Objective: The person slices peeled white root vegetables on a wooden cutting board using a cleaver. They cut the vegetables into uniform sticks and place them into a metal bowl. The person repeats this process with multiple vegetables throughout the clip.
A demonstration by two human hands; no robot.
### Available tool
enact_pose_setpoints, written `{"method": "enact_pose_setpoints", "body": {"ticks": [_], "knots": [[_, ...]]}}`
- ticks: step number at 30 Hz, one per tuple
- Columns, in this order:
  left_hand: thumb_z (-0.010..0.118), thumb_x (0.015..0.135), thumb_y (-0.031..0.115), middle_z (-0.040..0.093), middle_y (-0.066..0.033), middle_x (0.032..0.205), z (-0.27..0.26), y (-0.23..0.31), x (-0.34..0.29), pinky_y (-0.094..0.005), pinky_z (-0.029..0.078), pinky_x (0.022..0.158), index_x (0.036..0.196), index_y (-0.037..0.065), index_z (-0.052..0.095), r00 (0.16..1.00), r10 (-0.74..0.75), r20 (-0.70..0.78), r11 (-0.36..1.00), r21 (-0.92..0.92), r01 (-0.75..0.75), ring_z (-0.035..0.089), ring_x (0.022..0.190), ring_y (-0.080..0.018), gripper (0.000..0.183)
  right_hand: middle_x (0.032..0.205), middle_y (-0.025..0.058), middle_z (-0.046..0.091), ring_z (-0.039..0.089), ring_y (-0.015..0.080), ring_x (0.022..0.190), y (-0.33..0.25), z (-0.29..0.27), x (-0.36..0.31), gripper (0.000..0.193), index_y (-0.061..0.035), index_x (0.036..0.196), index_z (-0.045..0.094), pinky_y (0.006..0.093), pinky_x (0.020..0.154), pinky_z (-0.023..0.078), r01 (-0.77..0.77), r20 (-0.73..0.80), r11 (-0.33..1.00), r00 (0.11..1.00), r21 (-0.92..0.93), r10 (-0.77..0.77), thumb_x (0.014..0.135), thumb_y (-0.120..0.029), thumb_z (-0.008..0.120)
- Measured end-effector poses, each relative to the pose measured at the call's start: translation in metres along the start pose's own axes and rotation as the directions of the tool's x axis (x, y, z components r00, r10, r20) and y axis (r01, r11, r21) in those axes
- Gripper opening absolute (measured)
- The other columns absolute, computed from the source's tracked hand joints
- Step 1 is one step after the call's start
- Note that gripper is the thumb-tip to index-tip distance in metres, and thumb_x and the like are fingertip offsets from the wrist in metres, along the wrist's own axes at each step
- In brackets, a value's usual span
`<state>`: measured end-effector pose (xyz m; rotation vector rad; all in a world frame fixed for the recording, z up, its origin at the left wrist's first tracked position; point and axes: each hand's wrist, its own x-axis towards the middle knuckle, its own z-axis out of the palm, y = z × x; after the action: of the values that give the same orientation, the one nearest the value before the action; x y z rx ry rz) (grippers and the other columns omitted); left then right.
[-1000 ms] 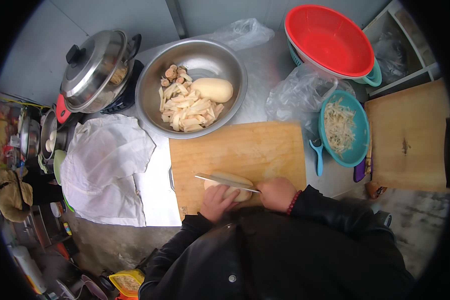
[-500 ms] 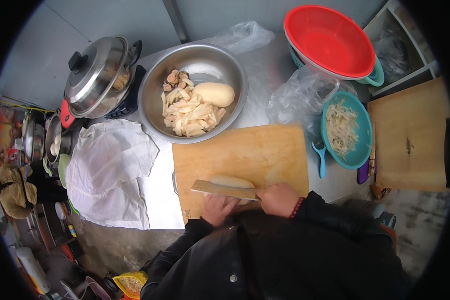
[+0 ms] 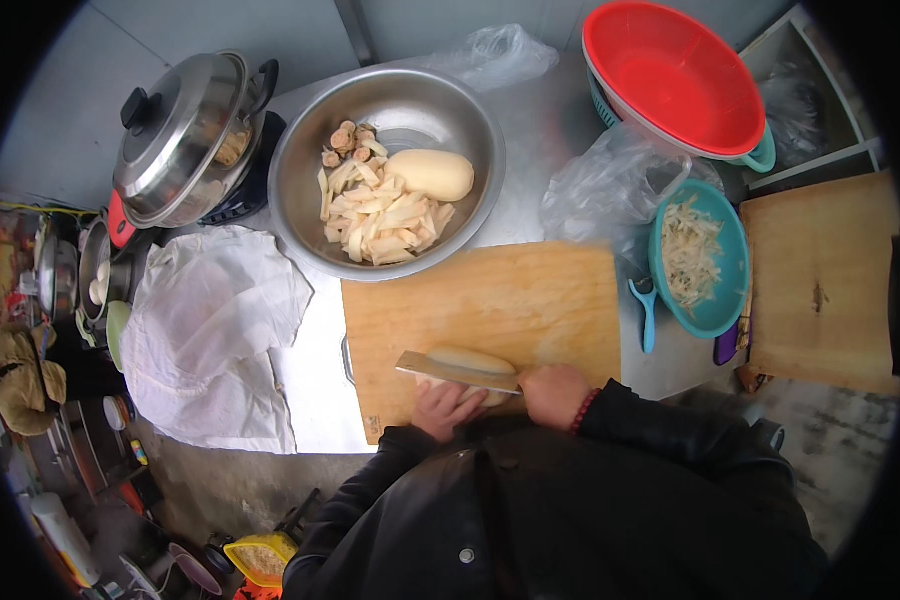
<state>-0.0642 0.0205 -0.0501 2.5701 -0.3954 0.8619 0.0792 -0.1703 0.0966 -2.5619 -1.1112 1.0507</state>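
My right hand [image 3: 558, 395] is closed round the handle of a cleaver [image 3: 457, 373], whose wide blade points left. The blade lies along the length of a pale peeled lotus root [image 3: 473, 357] on the wooden cutting board [image 3: 485, 300]; how deep it has gone in cannot be made out. On the near side, my left hand [image 3: 444, 408] holds the root with bent fingers, just below the blade. Beyond the board, a steel bowl [image 3: 490, 205] contains cut pale pieces [image 3: 385, 215], several stubby brownish ends [image 3: 348, 142] and one whole peeled piece [image 3: 430, 175].
Right of the board lie a blue peeler [image 3: 646, 318] and a teal basket [image 3: 738, 285] of shredded pale food. Behind are clear plastic bags [image 3: 605, 190] and a red basin [image 3: 670, 80]. A white cloth [image 3: 215, 340] and a lidded steel pot [image 3: 185, 135] occupy the left.
The cleaver and both hands are slightly further right in the picture. My left fingers look a little more spread on the root. The whole view has shifted slightly.
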Motion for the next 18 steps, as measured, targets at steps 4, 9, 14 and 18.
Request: {"method": "enact_pose_setpoints", "body": {"ticks": [4, 9, 14, 18], "knots": [[0.074, 0.082, 0.033, 0.059, 0.0016, 0.109, 0.003, -0.002, -0.005, -0.04, 0.039, 0.071, 0.132, 0.03, 0.061, 0.999, 0.039, -0.004, 0.999, 0.038, -0.039, 0.058, 0.093, -0.0158, 0.052, 0.083, 0.0219, 0.071, 0.07, 0.0411, 0.081, -0.002, -0.005, 0.001, 0.02, -0.0037, 0.084, 0.073, 0.051, 0.073, 0.055, -0.034, 0.014, 0.999, 0.999, 0.016, 0.034, 0.083, -0.014, 0.055], [0.065, 0.082, 0.025, 0.055, -0.0009, 0.123, 0.003, -0.004, -0.009, -0.0393, 0.041, 0.072, 0.136, 0.032, 0.058, 0.996, 0.09, 0.016, 0.989, 0.119, -0.091, 0.056, 0.102, -0.0163, 0.055, 0.084, 0.0222, 0.071, 0.07, 0.0406, 0.081, 0.003, -0.003, 0.015, 0.021, -0.0017, 0.081, 0.073, 0.0502, 0.072, 0.056, -0.003, 0.078, 1.0, 0.997, 0.016, 0.002, 0.084, -0.013, 0.055], [0.063, 0.084, 0.023, 0.056, -0.0016, 0.127, 0.001, -0.003, -0.01, -0.042, 0.041, 0.073, 0.139, 0.033, 0.056, 0.995, 0.069, 0.065, 0.994, 0.078, -0.074, 0.057, 0.101, -0.0176, 0.056, 0.086, 0.023, 0.072, 0.071, 0.0399, 0.082, 0.002, 0.012, 0.024, 0.024, -0.0004, 0.084, 0.074, 0.05, 0.071, 0.056, -0.115, 0.129, 0.993, 0.985, -0.001, 0.114, 0.085, -0.013, 0.054], [0.068, 0.083, 0.026, 0.058, -0.0018, 0.126, -0.002, -0.002, -0.008, -0.044, 0.041, 0.076, 0.138, 0.033, 0.056, 0.995, 0.048, 0.091, 0.997, 0.061, -0.053, 0.058, 0.102, -0.0179, 0.057, 0.084, 0.0229, 0.071, 0.071, 0.0401, 0.079, 0.008, 0.018, 0.023, 0.024, -0.0009, 0.084, 0.074, 0.0501, 0.07, 0.056, -0.047, 0.059, 0.999, 0.997, 0.008, 0.047, 0.085, -0.014, 0.054]]}}
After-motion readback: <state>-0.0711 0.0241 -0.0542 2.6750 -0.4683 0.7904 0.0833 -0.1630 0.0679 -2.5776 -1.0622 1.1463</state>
